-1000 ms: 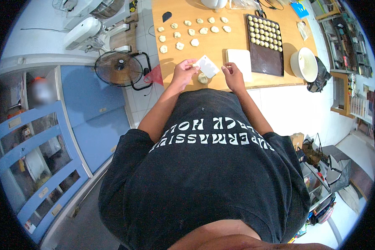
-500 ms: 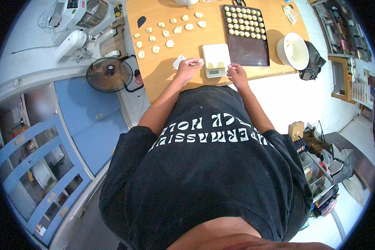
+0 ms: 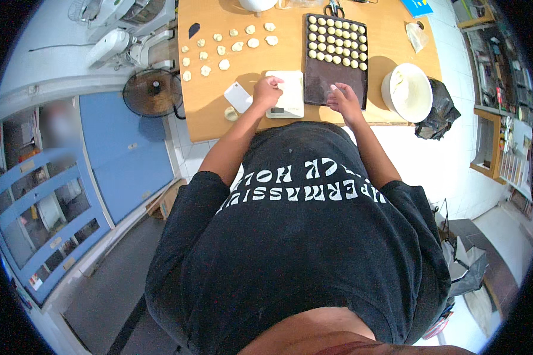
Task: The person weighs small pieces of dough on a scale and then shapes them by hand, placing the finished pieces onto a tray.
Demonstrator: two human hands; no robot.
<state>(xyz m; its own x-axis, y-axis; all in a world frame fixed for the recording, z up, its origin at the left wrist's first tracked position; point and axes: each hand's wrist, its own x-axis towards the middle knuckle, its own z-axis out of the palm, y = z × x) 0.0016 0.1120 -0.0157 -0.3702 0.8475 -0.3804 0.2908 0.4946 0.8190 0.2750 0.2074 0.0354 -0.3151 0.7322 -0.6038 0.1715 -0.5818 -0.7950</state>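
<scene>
My left hand (image 3: 267, 92) is over the left part of a white kitchen scale (image 3: 292, 94), its fingers curled closed; what they hold, if anything, is hidden. To the right, my right hand (image 3: 344, 99) hovers over the near part of a dark baking tray (image 3: 320, 80), thumb and fingers drawn together in a pinch. Whether a bit of dough sits in that pinch is too small to tell. A white dough scraper (image 3: 238, 96) lies left of the scale, and a pale dough lump (image 3: 231, 113) rests beside my left forearm. Rows of round dough balls (image 3: 337, 41) fill the tray's far part.
Several rough dough pieces (image 3: 237, 46) are spread over the table's left side. A large white bowl (image 3: 391, 89) with dough inside stands at the right, before a black plastic bag (image 3: 441, 112). Scissors (image 3: 334, 8) lie behind the tray. A fan (image 3: 154, 89) stands left of the table.
The view has shifted, moving the table leftward in the picture. My left hand has come over the scale; my right hand has moved from the scale's edge rightward over the tray.
</scene>
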